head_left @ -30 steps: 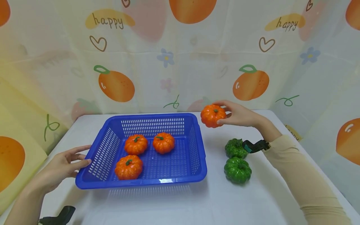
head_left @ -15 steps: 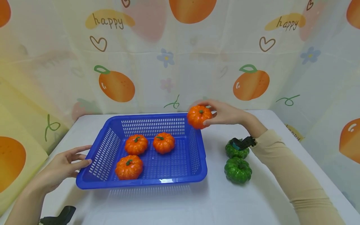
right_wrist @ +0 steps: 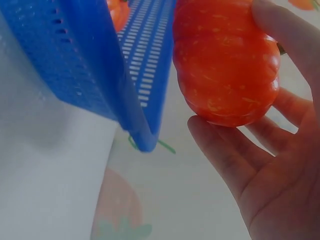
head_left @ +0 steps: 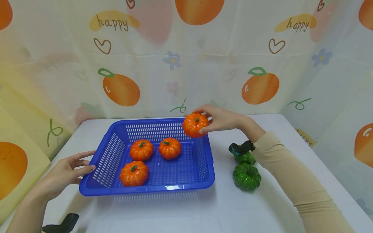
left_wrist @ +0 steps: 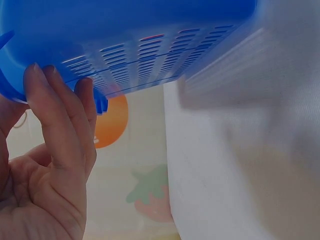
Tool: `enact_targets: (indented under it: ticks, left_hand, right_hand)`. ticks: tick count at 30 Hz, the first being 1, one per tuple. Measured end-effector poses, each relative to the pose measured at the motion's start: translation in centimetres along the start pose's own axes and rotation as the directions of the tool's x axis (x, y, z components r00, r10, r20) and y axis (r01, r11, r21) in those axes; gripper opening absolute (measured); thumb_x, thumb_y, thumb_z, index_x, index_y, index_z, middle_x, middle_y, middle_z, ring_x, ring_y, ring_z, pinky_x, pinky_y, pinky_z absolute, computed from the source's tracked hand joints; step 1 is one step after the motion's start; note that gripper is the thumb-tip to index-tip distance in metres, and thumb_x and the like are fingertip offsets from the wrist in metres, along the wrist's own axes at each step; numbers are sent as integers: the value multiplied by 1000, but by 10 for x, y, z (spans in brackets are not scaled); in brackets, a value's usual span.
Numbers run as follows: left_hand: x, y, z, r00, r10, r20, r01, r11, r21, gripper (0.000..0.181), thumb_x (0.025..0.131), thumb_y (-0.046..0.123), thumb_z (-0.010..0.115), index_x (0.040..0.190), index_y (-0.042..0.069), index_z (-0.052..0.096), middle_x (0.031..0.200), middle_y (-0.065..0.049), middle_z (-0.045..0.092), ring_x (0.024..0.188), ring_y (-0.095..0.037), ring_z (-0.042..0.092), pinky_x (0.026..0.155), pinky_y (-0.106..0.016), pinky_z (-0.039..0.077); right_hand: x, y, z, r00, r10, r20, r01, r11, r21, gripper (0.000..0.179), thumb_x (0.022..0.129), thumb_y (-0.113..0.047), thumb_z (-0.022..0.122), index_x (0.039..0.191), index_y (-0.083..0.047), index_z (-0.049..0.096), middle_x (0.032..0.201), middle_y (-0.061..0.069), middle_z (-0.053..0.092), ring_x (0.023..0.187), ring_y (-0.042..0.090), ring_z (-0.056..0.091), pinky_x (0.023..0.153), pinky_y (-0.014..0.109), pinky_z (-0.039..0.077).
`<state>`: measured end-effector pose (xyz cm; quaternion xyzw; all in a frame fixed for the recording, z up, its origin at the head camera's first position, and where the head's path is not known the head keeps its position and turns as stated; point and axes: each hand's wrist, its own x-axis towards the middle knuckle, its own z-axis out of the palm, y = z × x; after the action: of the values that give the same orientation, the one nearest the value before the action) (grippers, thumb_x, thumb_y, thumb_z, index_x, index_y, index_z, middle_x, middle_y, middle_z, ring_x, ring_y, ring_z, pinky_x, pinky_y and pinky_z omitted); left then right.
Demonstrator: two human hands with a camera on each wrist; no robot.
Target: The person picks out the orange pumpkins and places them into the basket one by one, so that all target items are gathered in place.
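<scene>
My right hand (head_left: 222, 119) holds a small orange pumpkin (head_left: 192, 127) between thumb and fingers, over the back right corner of a blue plastic basket (head_left: 148, 191). In the right wrist view, the ribbed underside of that pumpkin (right_wrist: 225, 65) shows beside the basket rim (right_wrist: 142, 132). My left hand (head_left: 65, 171) grips the basket's left rim, thumb on top; in the left wrist view its fingers (left_wrist: 65, 120) lie against the outer wall. Inside the basket sit three orange pumpkins: one at back left (head_left: 141, 149), one at back centre (head_left: 170, 148), one at front left (head_left: 134, 174).
Two green pumpkins stand right of the basket on the white table (head_left: 221, 210): a nearer one (head_left: 246, 176) and a farther one (head_left: 246, 158), partly hidden by the black wrist camera (head_left: 241, 148). A fruit-printed curtain (head_left: 189, 64) hangs behind.
My right hand has carried its orange pumpkin leftward, from beyond the basket's right side to over the back right corner. The left hand and basket have stayed put.
</scene>
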<state>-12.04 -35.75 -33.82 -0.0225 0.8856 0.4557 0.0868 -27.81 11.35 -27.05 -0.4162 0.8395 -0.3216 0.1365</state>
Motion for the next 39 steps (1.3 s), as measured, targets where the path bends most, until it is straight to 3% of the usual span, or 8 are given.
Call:
enact_targets:
  ticks: [13,20,28,39]
  left_hand:
    - [0,-3,1,1000,9,1,-9,1000,-16,70,89,25,61,143,-1,25,94,-8,56,74,-15,62,66,-34,57]
    - [0,-2,0,1000,1,-2,-1,1000,-8,72,88,29,62,143,0,26,96,-11,56,76,-16,63,67,-34,57]
    - [-1,-1,1,1000,13,-2,-13,1000,-13,71,88,27,62,142,0,26,93,-10,56,75,-16,63,66,-35,57]
    - [0,-1,0,1000,-3,-2,3,1000,-7,72,88,28,62,143,0,25,96,-12,56,75,-16,63,66,-34,57]
  right_hand:
    - [22,-21,15,998,-5,68,9,997,-70,66,79,-32,70,136,-17,40,131,2,46,113,16,49,90,28,48]
    - [30,-28,27,994,1,108,12,993,-114,64,79,-33,70,134,-18,41,129,-2,47,113,13,48,94,27,45]
    - [40,-36,39,986,-7,167,30,991,-131,65,79,-34,69,134,-16,41,130,-2,46,116,11,45,99,31,42]
    - [54,-48,56,964,8,265,31,989,-145,64,79,-35,71,132,-17,40,130,-2,46,117,10,44,100,27,40]
